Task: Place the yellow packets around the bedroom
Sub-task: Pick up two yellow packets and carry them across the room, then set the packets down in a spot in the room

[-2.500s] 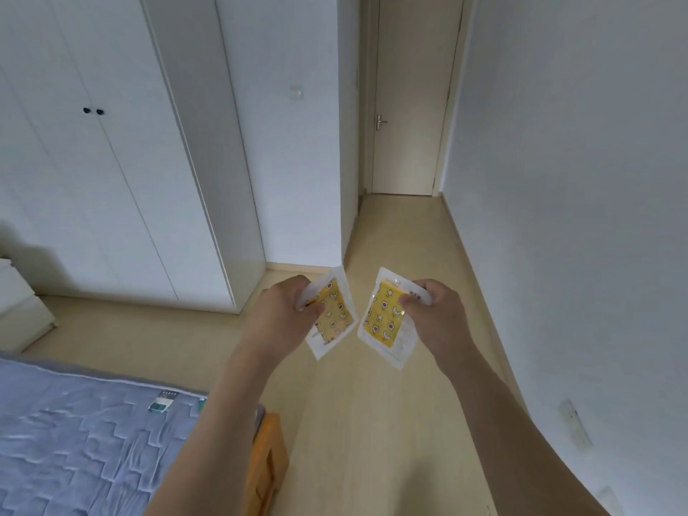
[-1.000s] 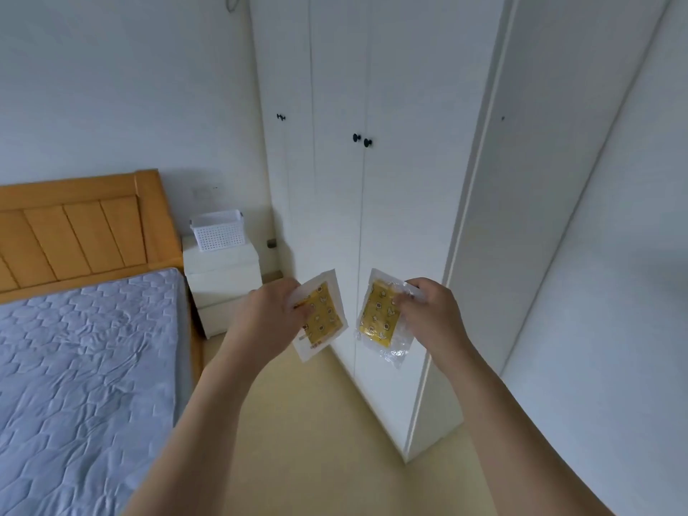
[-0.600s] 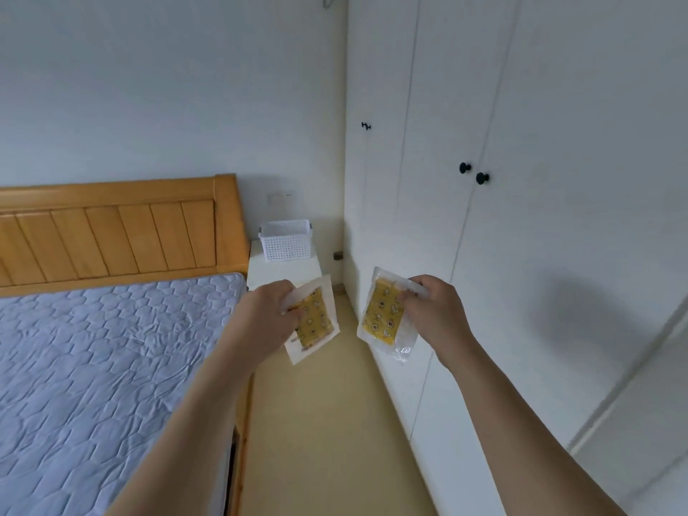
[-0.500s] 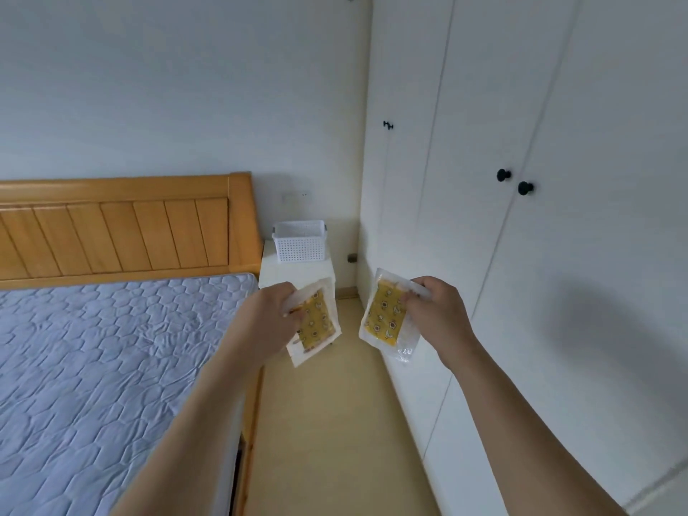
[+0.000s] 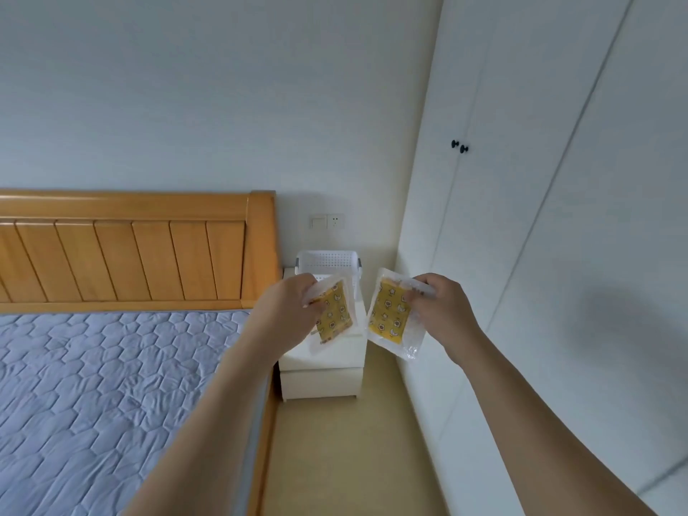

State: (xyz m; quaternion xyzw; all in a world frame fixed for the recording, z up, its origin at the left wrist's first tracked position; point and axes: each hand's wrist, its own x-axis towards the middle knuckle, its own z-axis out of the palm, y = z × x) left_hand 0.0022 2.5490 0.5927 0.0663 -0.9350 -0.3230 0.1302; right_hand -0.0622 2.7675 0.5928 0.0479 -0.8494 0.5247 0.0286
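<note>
I hold two yellow packets in clear plastic wrap, side by side at chest height. My left hand [image 5: 288, 310] is shut on the top edge of the left yellow packet [image 5: 335, 314], which hangs down tilted. My right hand [image 5: 441, 310] pinches the upper right corner of the right yellow packet [image 5: 389, 318]. The two packets are apart, with a narrow gap between them. Both hang in the air in front of a white bedside table [image 5: 324, 366].
A white perforated basket [image 5: 327, 260] stands on the bedside table against the wall. A bed with a blue quilted mattress [image 5: 93, 385] and a wooden headboard [image 5: 130, 251] fills the left. White wardrobe doors [image 5: 521, 255] with black knobs line the right. A strip of wooden floor [image 5: 335, 459] runs between them.
The view has swung left from the hallway past the wardrobe to the bedside corner, and I have moved closer to the bedside table. Both hands hold their packets as before.
</note>
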